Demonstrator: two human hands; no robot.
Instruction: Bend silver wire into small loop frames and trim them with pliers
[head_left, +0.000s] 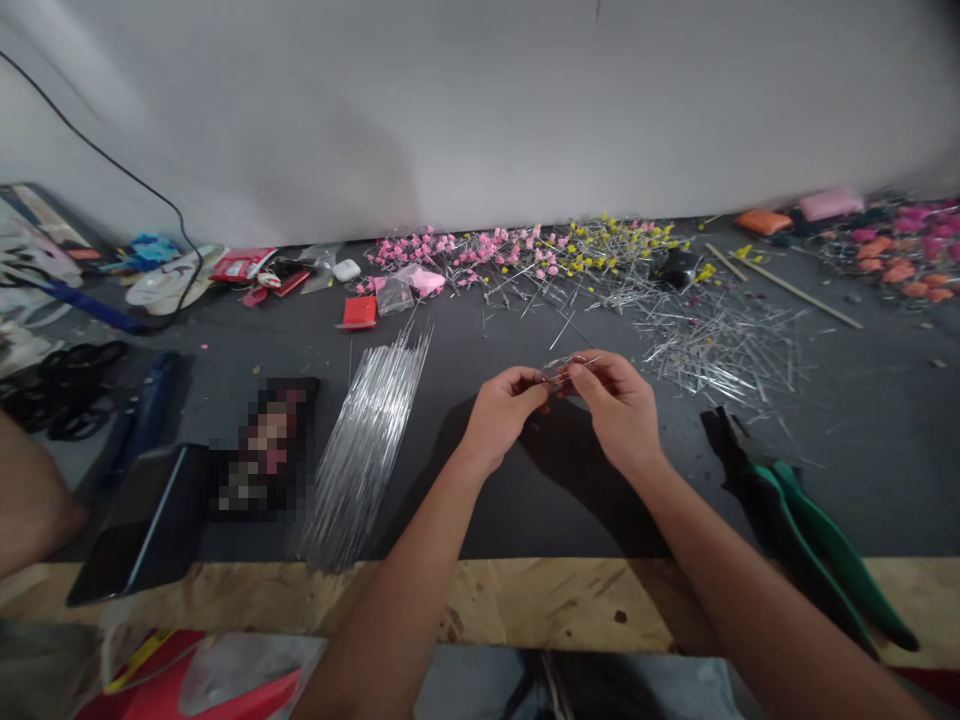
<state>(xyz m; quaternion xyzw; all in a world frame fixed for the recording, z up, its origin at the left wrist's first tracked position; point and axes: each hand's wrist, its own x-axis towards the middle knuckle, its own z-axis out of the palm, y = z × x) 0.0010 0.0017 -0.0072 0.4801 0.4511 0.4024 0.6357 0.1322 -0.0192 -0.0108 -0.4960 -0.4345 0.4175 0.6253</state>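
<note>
My left hand point(504, 412) and my right hand point(621, 402) meet over the dark tabletop. Both are closed, fingertips pinching a few thin silvery wires point(556, 377) held roughly level between them; the exact number is hard to make out. Left of my left hand lies a bundle of long straight wires point(371, 440). Beyond my right hand spreads a loose pile of short wires point(724, 345). Pliers with green handles point(817, 545) rest at the right, jaws pointing away from me, beside my right forearm.
Wires with pink tips point(480, 250) and yellow tips point(619, 245) line the back wall. Orange and magenta pieces point(896, 260) sit far right, near wooden sticks point(802, 290). A phone point(142, 525) and a blurred-out dark item point(266, 450) lie left. Another person's arm point(30, 495) enters there.
</note>
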